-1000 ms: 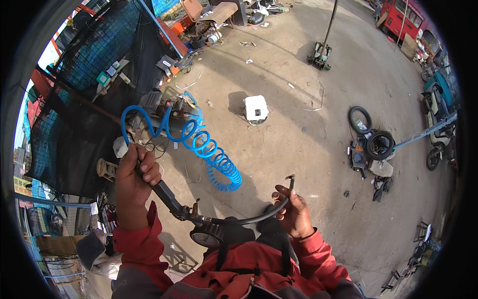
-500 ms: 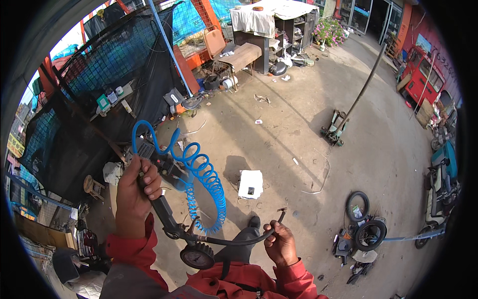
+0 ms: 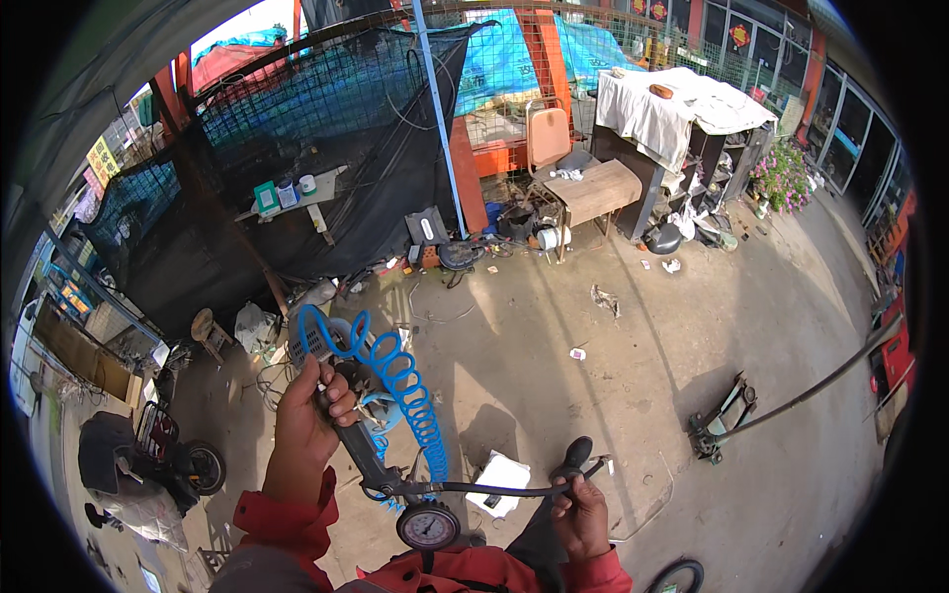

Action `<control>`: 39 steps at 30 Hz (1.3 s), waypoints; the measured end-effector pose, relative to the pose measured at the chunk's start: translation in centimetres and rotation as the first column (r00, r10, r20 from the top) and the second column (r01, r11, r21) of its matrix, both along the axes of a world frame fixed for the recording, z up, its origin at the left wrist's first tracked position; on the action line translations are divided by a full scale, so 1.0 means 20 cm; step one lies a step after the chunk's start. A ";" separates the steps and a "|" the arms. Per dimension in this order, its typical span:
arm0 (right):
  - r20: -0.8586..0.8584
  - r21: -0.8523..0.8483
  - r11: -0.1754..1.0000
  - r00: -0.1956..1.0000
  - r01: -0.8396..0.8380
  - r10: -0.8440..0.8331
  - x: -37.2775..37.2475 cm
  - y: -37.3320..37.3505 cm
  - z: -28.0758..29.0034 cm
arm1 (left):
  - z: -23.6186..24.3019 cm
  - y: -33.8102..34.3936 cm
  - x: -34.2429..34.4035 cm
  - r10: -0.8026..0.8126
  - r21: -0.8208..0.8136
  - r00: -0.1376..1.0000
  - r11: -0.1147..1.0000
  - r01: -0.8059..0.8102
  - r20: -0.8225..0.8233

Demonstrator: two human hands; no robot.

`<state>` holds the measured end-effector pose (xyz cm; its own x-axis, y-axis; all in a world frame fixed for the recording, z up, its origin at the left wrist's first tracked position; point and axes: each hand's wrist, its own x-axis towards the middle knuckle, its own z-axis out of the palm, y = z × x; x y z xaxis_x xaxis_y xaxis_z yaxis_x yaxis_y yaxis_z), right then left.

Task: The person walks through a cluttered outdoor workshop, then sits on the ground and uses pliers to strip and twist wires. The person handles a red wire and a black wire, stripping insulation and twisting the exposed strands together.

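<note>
Fingers of left hand [image 3: 301,435] wrap the tyre inflator [image 3: 364,457] grip; right hand [image 3: 578,509] pinches black hose [image 3: 494,488] end. Judging: tool readied; nxt, seat the hose end w/ care.

Yard item count, per kind:
2 bare hands [image 3: 301,435] [image 3: 578,509]; 1 black tyre inflator gun with round dial gauge [image 3: 427,524]; 1 blue coiled plastic air hose [image 3: 400,390]; 1 thin black rubber hose [image 3: 474,489]; 1 orange metal chair [image 3: 547,133]; 1 brown wooden table [image 3: 598,188]; 1 long-handled floor jack [image 3: 722,420]; 1 flat white box [image 3: 497,482].
</note>
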<state>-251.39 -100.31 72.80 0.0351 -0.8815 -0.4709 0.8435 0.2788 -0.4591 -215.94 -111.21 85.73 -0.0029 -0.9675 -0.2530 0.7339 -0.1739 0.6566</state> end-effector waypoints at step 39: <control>-0.153 -0.476 0.799 0.929 -0.368 0.338 0.19 -5.03 0.53 | -1.31 -3.11 -0.62 0.313 0.585 0.896 0.807 -0.077 -0.315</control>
